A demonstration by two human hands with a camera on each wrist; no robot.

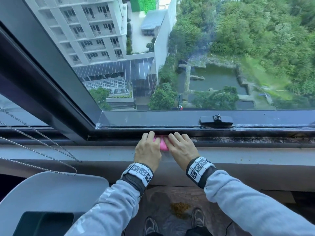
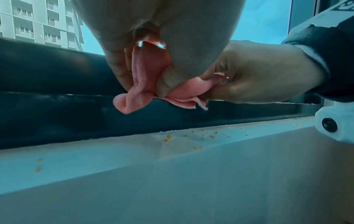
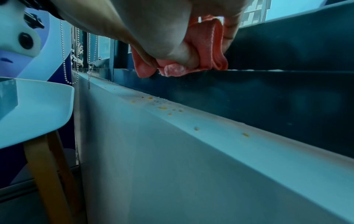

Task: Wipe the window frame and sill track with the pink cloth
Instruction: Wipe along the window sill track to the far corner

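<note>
Dark window frame [image 1: 170,119] fills centre of head view; sill track [image 1: 238,139] beneath it, grimy at right. Left hand [image 1: 148,149] and right hand [image 1: 181,147] side by side, both pinching bunched pink cloth [image 1: 162,144] at the track.

Sill track [image 1: 247,139] runs open to the right; window latch [image 1: 216,120] sits above it, bead chains [image 1: 39,142] and chair [image 1: 51,193] crowd the left.

Cloth [image 1: 162,144] between hands — on sill track [image 1: 238,139]
</note>
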